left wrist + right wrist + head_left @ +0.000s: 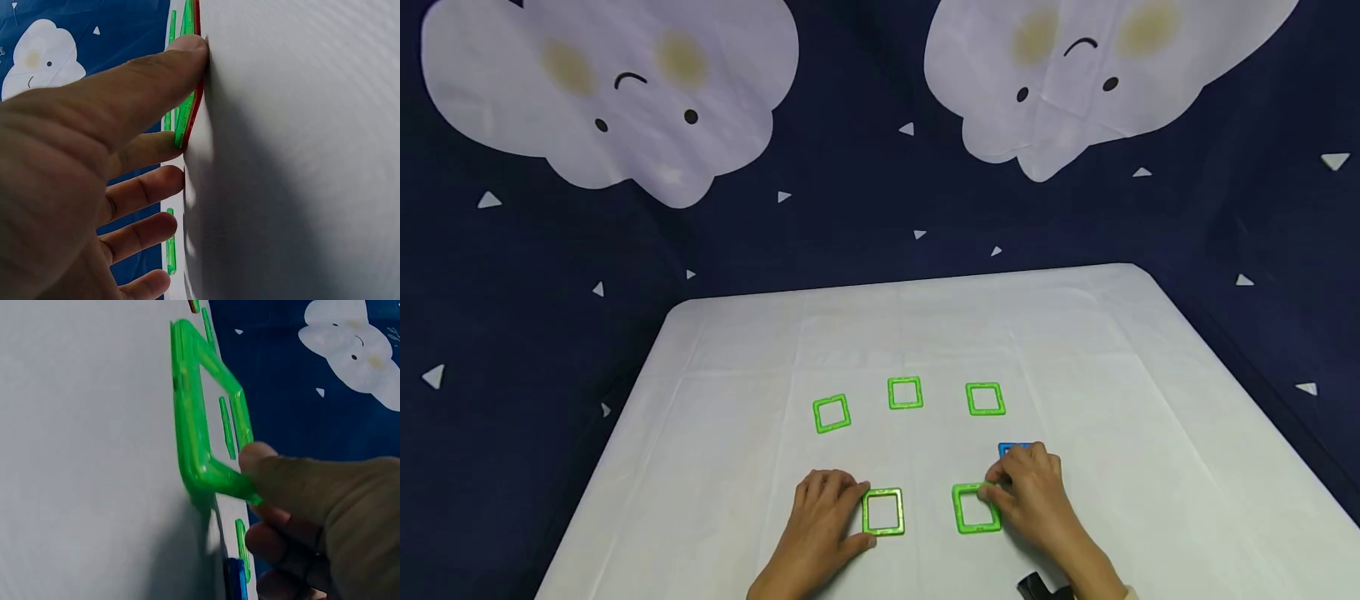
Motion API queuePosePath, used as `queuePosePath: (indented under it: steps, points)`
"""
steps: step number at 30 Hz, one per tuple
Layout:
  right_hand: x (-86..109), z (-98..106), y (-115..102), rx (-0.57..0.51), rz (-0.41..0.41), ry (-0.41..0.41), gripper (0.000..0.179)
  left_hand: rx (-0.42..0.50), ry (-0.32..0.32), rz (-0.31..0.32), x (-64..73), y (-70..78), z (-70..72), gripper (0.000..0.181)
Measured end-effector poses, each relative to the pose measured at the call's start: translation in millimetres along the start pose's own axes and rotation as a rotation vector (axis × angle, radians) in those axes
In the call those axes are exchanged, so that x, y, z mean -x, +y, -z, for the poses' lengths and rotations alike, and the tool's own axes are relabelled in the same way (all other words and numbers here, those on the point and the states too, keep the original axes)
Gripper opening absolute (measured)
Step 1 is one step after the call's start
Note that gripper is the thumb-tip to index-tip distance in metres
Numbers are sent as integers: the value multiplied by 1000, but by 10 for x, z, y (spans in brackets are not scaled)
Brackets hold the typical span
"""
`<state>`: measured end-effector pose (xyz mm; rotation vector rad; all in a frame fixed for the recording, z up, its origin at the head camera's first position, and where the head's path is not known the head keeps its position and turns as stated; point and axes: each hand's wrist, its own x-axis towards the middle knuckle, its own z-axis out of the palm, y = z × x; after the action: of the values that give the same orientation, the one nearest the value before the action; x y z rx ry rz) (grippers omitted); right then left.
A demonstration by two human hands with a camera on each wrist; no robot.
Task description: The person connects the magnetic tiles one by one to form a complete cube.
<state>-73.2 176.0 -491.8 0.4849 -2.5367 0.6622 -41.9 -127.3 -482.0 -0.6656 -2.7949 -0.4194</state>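
Note:
Just right of my left hand (816,525), a green square frame-shaped magnetic tile (884,531) rests on the white table. That hand's thumb (181,59) and index finger hold the tile at its left corners, while the other fingers extend loosely. In the left wrist view, a red tile (195,106) shows directly beneath the green one. My right hand (1033,492) pinches another green square tile (958,510) near its upper right corner. The right wrist view shows this tile tilted, partly raised off the table. A blue tile (1013,446) lies behind the right hand, mostly hidden by it.
Farther back, three green square tiles lie in a loose row: left (817,417), middle (906,406) and right (986,412). The white table (910,325) ends at a dark blue cloth (850,242) printed with clouds and triangles. A black strap (1036,587) shows near the right wrist.

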Motion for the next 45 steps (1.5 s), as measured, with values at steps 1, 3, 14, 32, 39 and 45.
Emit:
queuePosePath:
  steps: [1,3,14,32,39,45]
  points:
    - [-5,10,1,-11,-3,3,32,1,2,0,-4,0,1,61]
    - [-13,30,3,-33,-19,-5,31,7,3,0,-12,-1,3,61]
    - [5,142,3,-324,-238,-203,30,40,-29,-1,-112,39,-18,58]
    - [-140,261,-25,-482,-341,-303,19,64,-85,-12,-281,177,-86,57]
    - [-241,267,-67,-513,-357,-300,17,51,-67,-9,-293,212,-118,58]
    - [-318,262,-96,-521,-324,-265,18,55,-44,-9,-288,226,-140,58]
